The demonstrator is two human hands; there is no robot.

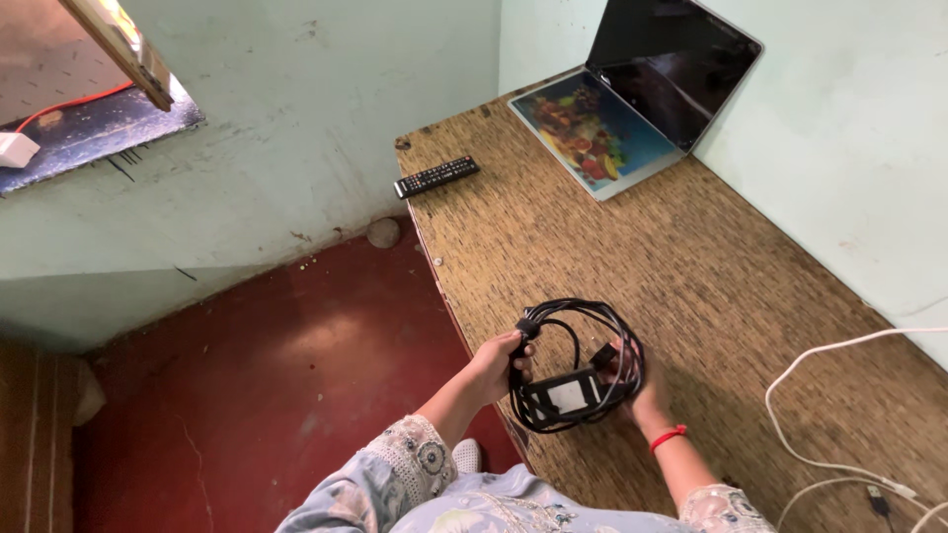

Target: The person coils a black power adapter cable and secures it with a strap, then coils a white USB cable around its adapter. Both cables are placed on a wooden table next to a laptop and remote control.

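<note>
A black power adapter brick with its black cable coiled in a loop rests just above the brown woven tabletop near its front left edge. My left hand grips the coil at its left side, fingers closed around the bundled strands. Under the coil's right side, my right hand holds the cable and adapter; a red band sits on that wrist.
An open laptop with a colourful keyboard cover stands at the table's far end against the wall. A black remote lies at the far left corner. A white cable trails across the right side. Red floor lies left of the table.
</note>
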